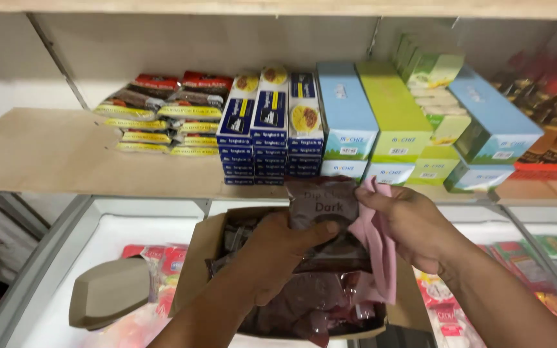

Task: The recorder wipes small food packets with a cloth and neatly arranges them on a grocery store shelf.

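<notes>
Dark brown pouch held over an open cardboard box, below a stocked shelf.

Left hand (278,254): grip closed on the dark brown pouch (322,205), thumb across its front, just above the cardboard box (204,248) filled with similar pouches. Right hand (414,225): grip pinching a pink cloth (378,248) against the pouch's right edge. Far: wooden shelf (53,154) carrying blue pasta boxes (271,122), noodle packets (162,113), and blue and green cartons (372,119). Near left: tan scoop-shaped object (111,291) on the freezer lid.

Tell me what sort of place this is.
Most likely a small grocery shop. A wooden shelf carries stacked blue pasta boxes and snack packets. Below it sits a glass-topped chest freezer, and both hands work over an open cardboard carton of dark pouches.
</notes>
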